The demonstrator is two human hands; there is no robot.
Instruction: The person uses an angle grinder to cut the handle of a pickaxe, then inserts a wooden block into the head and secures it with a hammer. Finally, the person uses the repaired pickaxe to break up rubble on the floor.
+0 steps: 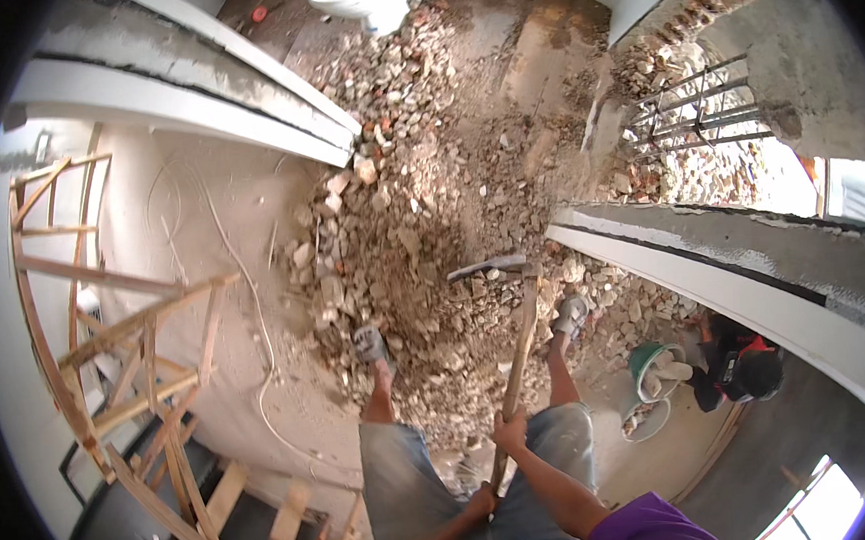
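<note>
We see a pale, worn wooden handle (517, 364) carrying a dull grey metal head (487, 266), gripped by our hands. The rubble heap (429, 220) is rough, dusty broken brick and mortar. The wooden frames (140, 391) look raw and splintery, the concrete beam (743, 268) coarse and matt, and the steel bars (692, 106) rusty.

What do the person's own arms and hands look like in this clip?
Both forearms are bare below short purple sleeves of a T-shirt with white print. The left hand and right hand are ungloved; no watch or rings are visible.
</note>
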